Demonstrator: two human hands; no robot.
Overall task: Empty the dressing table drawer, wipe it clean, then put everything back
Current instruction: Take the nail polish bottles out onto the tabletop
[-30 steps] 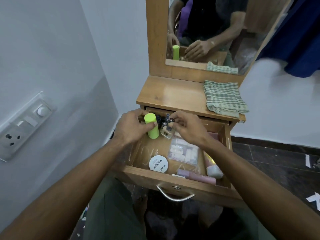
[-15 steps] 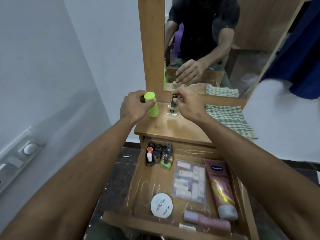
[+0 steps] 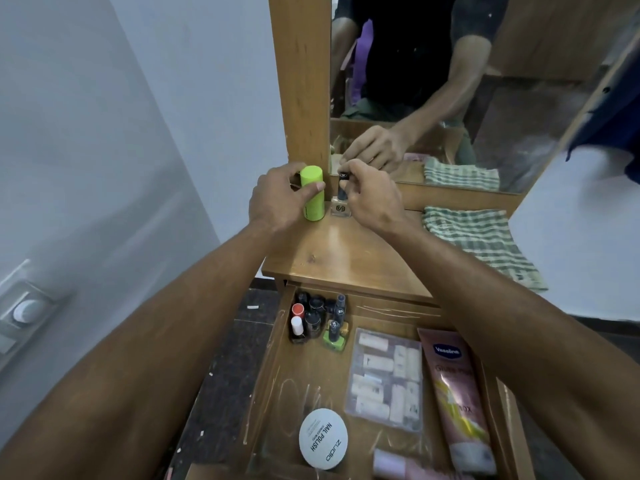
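A: State hand positions.
B: Left hand (image 3: pixel 277 199) grips the lime-green tube (image 3: pixel 312 194), a plain cylinder standing upright on the tabletop (image 3: pixel 346 258) by the mirror frame. Right hand (image 3: pixel 367 195) pinches the black cap of the bottle (image 3: pixel 341 199), square clear base, just beside the tube.
A: Drawer (image 3: pixel 273 375)?
B: Open below, holding small bottles, a white tin (image 3: pixel 322 438), a pink tube (image 3: pixel 457 396).

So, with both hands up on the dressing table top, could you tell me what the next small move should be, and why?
Probably let go of both items and reach back into the drawer. The left hand grips the green tube and the right hand pinches the nail polish bottle, both seemingly standing on the table top, while a cluster of small bottles remains in the drawer.
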